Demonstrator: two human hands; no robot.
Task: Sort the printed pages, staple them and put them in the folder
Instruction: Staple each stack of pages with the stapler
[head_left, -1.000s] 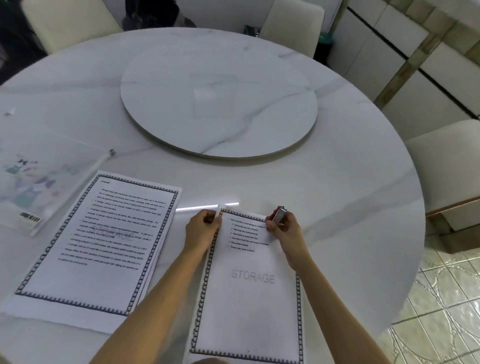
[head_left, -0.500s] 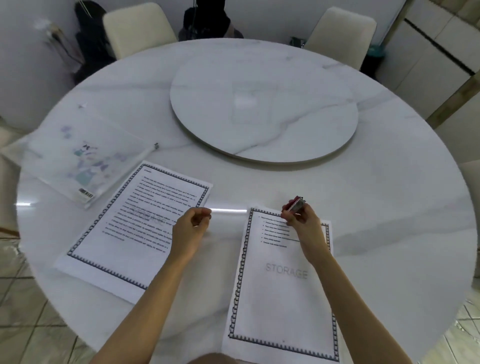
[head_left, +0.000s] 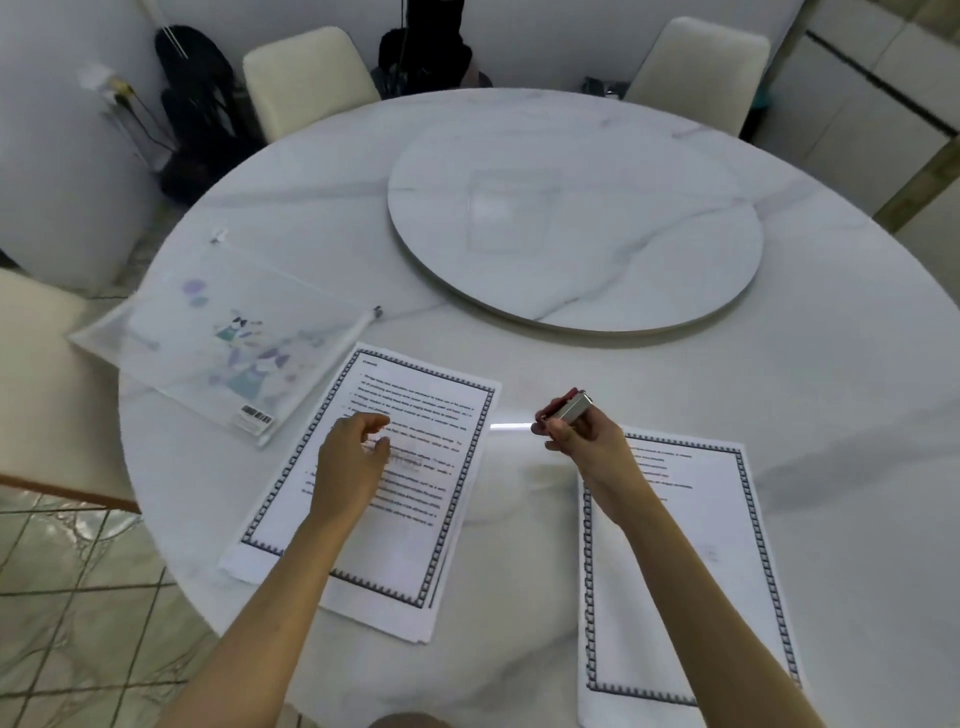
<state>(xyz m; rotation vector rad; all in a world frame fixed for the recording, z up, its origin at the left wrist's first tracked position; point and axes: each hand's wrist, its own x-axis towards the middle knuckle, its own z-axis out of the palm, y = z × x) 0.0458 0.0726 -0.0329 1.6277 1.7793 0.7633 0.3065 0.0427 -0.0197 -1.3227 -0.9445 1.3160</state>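
Note:
Two sets of printed pages with dark patterned borders lie on the round marble table (head_left: 831, 395). The left stack (head_left: 436, 509) is full of text; my left hand (head_left: 350, 457) hovers over its middle with loosely curled fingers and holds nothing. The right stack (head_left: 701, 561) lies near the table's front edge, partly under my right forearm. My right hand (head_left: 582, 441) grips a small silver and red stapler (head_left: 569, 406) above the bare table between the two stacks. A clear zip folder (head_left: 218, 343) with a cartoon print lies at the left, beyond the left stack.
A raised marble turntable (head_left: 571, 239) fills the table's middle. Cream chairs stand at the far left (head_left: 306, 78), the far right (head_left: 701, 67) and close on the left (head_left: 36, 374). Black bags (head_left: 192, 104) lean on the wall behind.
My left hand let go of the right stack's top corner and moved left over the left stack. My right hand lifted the stapler off the right stack. The view swung left.

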